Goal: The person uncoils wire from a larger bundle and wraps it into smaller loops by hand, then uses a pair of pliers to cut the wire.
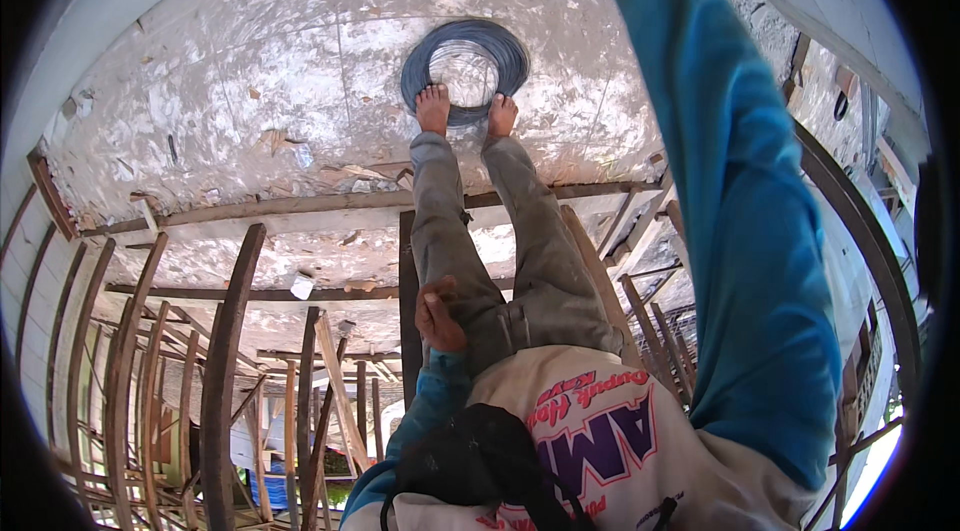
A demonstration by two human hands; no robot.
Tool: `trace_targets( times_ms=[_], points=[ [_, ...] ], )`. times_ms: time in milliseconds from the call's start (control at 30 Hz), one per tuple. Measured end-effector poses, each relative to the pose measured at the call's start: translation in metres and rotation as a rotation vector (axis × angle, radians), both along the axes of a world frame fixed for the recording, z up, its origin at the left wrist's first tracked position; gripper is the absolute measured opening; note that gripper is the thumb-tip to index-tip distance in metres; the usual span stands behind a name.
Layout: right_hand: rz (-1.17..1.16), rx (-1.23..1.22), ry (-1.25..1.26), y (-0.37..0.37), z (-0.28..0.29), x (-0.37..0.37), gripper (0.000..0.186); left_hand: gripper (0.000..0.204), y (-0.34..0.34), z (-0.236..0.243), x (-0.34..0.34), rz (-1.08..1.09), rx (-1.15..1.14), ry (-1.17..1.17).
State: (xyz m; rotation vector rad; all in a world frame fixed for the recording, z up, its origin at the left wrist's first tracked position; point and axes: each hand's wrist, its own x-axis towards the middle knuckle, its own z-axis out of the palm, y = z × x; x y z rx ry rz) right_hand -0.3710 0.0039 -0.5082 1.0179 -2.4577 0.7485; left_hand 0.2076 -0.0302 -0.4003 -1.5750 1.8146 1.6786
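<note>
My left hand [438, 319] is beside my left thigh, its fingers loosely bent and apart, with nothing visible in them. My right arm [735, 161], in a blue sleeve, reaches up past the top edge of the view, so its hand is out of sight. A round coil of dark grey wire [513, 61] lies flat on the concrete floor. My bare left foot [432, 109] and right foot [502, 116] rest at its near rim. Neither hand touches the coil.
A long wooden beam [290, 203] crosses below my feet. Several upright wooden posts [228, 361] stand at the lower left. A curved dark bar [868, 221] runs along the right. Small debris [275, 141] and a white lump [302, 285] lie to the left.
</note>
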Motion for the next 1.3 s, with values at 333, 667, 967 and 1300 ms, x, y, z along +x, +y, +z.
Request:
trace_targets(
  times_ms=[333, 667, 967, 1300],
  points=[
    [-0.471, 0.042, -1.073, 0.192, -0.103, 0.304, 0.036, 0.049, -0.009, -0.006, -0.035, 0.066, 0.042, 0.061],
    [-0.644, 0.344, -1.868, 0.263, -0.161, 0.542, 0.077, 0.050, -0.017, 0.006, -0.078, -0.041, -0.031, 0.074],
    [-0.600, 0.425, -1.143, 0.266, -0.109, 0.499, 0.023, 0.048, -0.033, -0.007, -0.077, -0.064, -0.121, 0.074],
    [-0.755, -0.326, -2.402, 0.258, -0.147, 0.551, 0.049, 0.047, -0.068, -0.018, -0.092, -0.064, -0.243, 0.081]
  ],
)
